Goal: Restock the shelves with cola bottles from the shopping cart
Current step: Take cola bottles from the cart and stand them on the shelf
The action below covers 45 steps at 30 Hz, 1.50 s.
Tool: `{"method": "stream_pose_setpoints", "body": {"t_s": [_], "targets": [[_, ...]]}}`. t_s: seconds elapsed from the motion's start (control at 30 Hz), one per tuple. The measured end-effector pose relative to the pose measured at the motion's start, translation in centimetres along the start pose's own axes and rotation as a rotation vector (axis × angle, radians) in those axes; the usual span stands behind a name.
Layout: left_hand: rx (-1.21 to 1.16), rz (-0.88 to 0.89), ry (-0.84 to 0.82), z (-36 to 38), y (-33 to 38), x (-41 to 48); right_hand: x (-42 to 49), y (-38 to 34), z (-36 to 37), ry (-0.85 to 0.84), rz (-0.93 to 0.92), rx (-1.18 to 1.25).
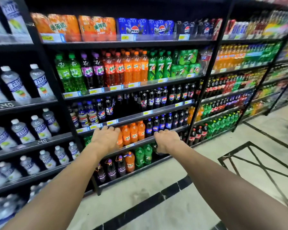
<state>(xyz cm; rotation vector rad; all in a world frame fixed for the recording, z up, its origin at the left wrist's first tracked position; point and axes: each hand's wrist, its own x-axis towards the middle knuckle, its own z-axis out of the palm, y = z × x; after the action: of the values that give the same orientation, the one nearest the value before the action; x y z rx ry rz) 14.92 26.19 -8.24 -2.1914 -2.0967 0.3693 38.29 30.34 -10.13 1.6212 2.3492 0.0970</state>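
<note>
Both my arms reach out to a black drinks shelf (171,130). My right hand (166,141) is curled round a dark cola bottle (155,147), of which only a small part shows under the fingers. It is held at the front rail below a row of blue-capped cola bottles (161,123). My left hand (105,138) is spread at the same shelf level, fingertips near the rail above. It lies beside the orange soda bottles (133,132) and partly covers one. The black wire frame of the shopping cart (234,150) shows at the right.
Green soda bottles (143,155) and purple ones (111,170) fill the lowest shelf. Water bottles (38,127) line the unit to the left. More soft drinks fill the unit to the right (223,103). Pale tiled floor (156,188) lies between me and the shelves.
</note>
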Motion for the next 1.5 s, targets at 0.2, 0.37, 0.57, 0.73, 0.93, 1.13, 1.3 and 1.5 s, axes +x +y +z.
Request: {"method": "stream_pose_setpoints", "body": {"t_s": [0.2, 0.37, 0.57, 0.73, 0.93, 1.13, 1.3, 1.5], "targets": [[0.021, 0.045, 0.013, 0.6, 0.7, -4.5, -6.4, -0.2, -0.1, 0.019, 0.083, 0.015], [0.033, 0.14, -0.017, 1.8, 2.3, -8.3, -13.0, -1.8, 0.5, -0.013, 0.166, 0.054], [0.044, 0.26, 0.007, 0.1, 6.8, -11.1, -20.9, -0.8, 2.7, -0.004, 0.268, 0.095], [0.071, 0.426, 0.072, -3.0, 14.5, -12.8, -28.6, 5.0, 3.9, -0.024, 0.456, 0.115], [0.106, 0.62, 0.142, -5.5, 27.3, -15.1, -40.4, 12.9, 7.4, -0.067, 0.714, 0.155], [0.1, 0.843, 0.119, -6.2, 42.9, -19.6, -54.6, 20.2, 13.1, -0.179, 0.976, 0.19], [0.087, 0.947, 0.113, -5.8, 51.6, -22.5, -59.6, 24.5, 16.7, -0.196, 1.033, 0.226], [0.127, 0.985, 0.072, -4.2, 56.4, -21.1, -60.2, 27.6, 21.3, -0.252, 1.053, 0.313]]}}
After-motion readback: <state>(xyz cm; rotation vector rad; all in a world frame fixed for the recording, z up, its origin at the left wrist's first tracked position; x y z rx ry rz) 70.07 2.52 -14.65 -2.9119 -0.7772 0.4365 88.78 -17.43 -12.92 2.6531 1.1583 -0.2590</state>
